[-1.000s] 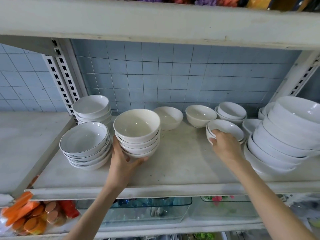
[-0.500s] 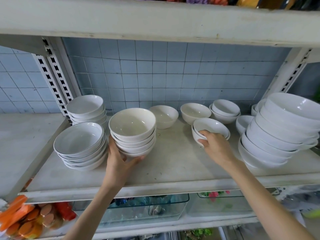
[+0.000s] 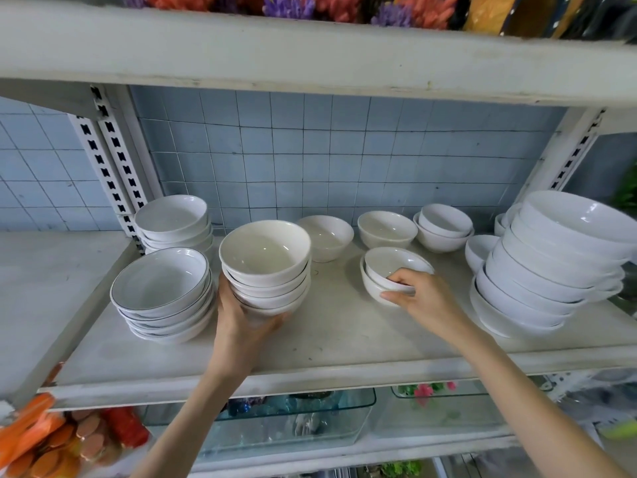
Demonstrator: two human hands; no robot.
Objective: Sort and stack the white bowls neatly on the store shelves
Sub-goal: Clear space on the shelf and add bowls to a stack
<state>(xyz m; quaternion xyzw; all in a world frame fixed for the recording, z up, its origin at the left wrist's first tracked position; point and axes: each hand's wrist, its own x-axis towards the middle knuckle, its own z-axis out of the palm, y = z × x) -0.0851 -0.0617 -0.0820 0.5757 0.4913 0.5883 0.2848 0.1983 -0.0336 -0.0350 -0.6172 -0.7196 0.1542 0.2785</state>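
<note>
White bowls (image 3: 264,251) (some dark-rimmed), blue tiles (image 3: 337,160).

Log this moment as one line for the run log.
left hand: grips cream bowl stack | right hand: pinches nested bowl pair | single bowls: unstacked at back

Your left hand (image 3: 241,322), at center-left, wraps its grip around the base of the bowl stack (image 3: 265,257). Your right hand (image 3: 424,298), right of center, pinches the nested bowls (image 3: 389,267). Both forearms rise from the bottom edge.
</note>
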